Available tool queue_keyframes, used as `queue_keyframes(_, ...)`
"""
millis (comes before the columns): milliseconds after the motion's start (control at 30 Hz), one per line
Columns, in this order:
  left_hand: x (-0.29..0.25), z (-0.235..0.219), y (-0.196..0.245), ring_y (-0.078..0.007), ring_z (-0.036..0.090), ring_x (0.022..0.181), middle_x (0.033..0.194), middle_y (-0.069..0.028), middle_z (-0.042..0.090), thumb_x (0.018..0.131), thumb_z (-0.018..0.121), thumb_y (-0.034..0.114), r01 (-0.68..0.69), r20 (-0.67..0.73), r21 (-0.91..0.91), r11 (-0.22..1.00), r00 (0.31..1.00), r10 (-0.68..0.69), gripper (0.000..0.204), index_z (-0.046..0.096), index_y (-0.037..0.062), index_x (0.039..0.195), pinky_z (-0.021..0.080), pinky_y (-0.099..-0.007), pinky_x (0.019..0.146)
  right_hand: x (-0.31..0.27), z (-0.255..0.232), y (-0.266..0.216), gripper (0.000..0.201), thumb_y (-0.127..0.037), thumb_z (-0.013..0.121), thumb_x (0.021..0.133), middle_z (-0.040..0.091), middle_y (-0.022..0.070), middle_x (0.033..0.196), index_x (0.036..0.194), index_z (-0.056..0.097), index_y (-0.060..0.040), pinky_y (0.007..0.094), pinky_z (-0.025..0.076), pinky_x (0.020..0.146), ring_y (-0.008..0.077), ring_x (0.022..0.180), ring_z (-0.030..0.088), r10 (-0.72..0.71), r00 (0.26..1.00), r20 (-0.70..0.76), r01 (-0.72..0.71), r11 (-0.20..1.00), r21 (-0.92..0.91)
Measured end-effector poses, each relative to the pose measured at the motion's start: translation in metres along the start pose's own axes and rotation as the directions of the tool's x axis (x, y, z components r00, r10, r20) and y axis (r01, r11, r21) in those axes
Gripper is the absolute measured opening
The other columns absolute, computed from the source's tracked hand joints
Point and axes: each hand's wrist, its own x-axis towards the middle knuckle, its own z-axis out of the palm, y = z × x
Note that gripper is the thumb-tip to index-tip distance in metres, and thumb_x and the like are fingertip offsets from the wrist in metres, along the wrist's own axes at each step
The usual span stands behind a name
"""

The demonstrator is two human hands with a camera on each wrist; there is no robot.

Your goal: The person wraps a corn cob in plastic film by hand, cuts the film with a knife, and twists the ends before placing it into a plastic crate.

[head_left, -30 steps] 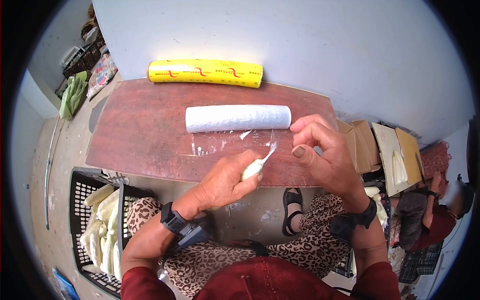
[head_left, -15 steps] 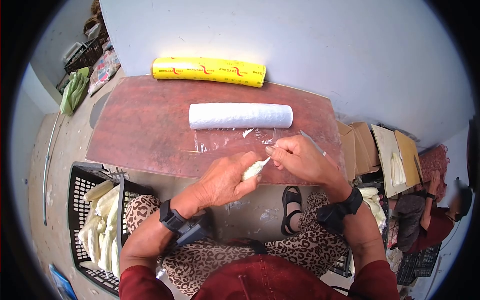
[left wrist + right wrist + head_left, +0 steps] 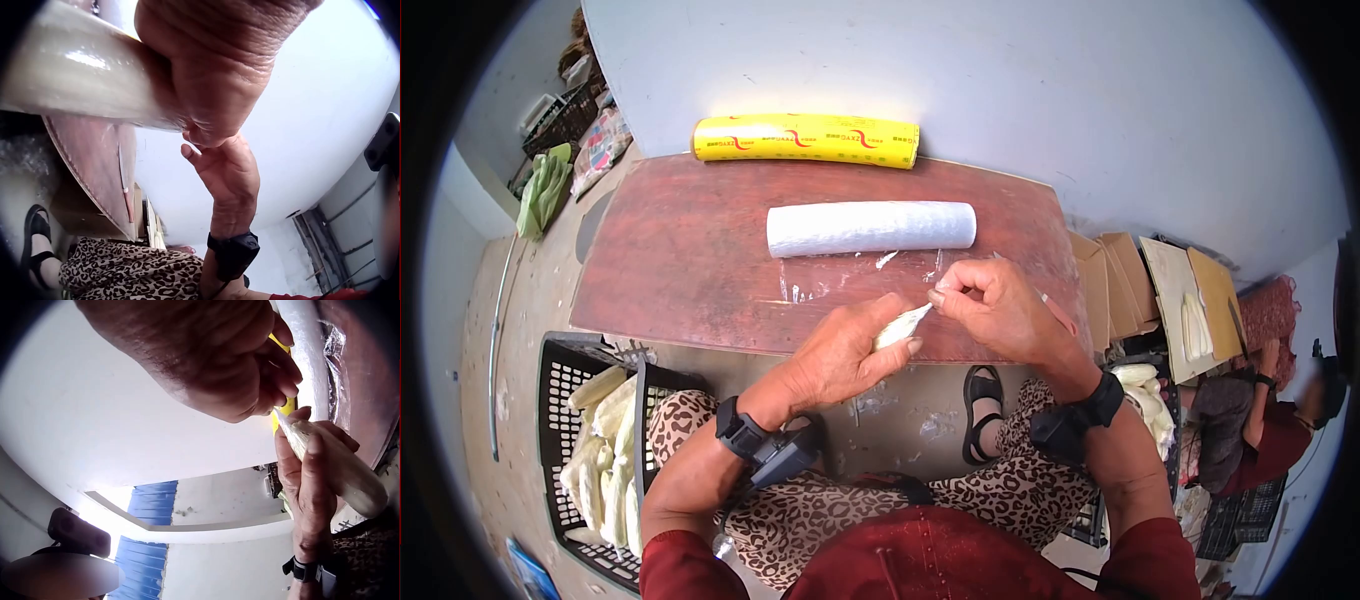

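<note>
A pale ear of corn wrapped in clear film lies in my left hand, fingers and thumb curled round it. Its tip points up and right, over the front edge of the red-brown table. At that tip my right hand pinches the twisted film tail between thumb and fingers. The left wrist view shows the shiny wrapped body of the corn close up. Just beyond both hands, a white roll of cling film lies across the table with a loose flap of film toward me.
At the table's back lies a yellow-wrapped roll against the wall. A knife rests near the table's right end. On the left, a black crate holds several wrapped ears. Cardboard stands at right, with another person beyond.
My right hand, raised with fingers apart from the film tail a second ago, has come down and left to pinch it. The left hand keeps its hold, the corn now tilted slightly.
</note>
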Motion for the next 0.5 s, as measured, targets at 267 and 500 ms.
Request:
queue_keyframes(267,0.0001,-0.0019,0.0000,-0.0302,0.058,0.069,0.077,-0.0166,0.057,0.094,0.059,0.022,0.006,-0.011,0.040,0.999,1.000,-0.005,0.027,0.056,0.0043,0.114,0.047,-0.0385,0.065,0.0030,0.0008,0.0043,0.024,-0.021,0.064,0.090,0.064,0.0071,0.073,0.089,0.063,0.0027,0.0303,0.045,0.060,0.0106,0.067,0.055,-0.040,0.988,-0.152,0.056,0.993,0.102)
queue_keyframes(500,-0.0021,-0.0004,-0.0025,-0.0444,0.060,0.079,0.084,-0.0221,0.062,0.093,0.057,0.029,0.040,0.032,0.076,0.996,0.999,-0.042,0.027,0.054,0.0068,0.109,0.047,-0.0474,0.066,-0.0006,0.0022,0.0025,0.045,-0.041,0.061,0.093,0.061,0.0124,0.071,0.087,0.062,0.0031,0.0351,0.044,0.058,0.0159,0.066,0.055,-0.015,0.998,0.062,0.021,0.995,-0.097)
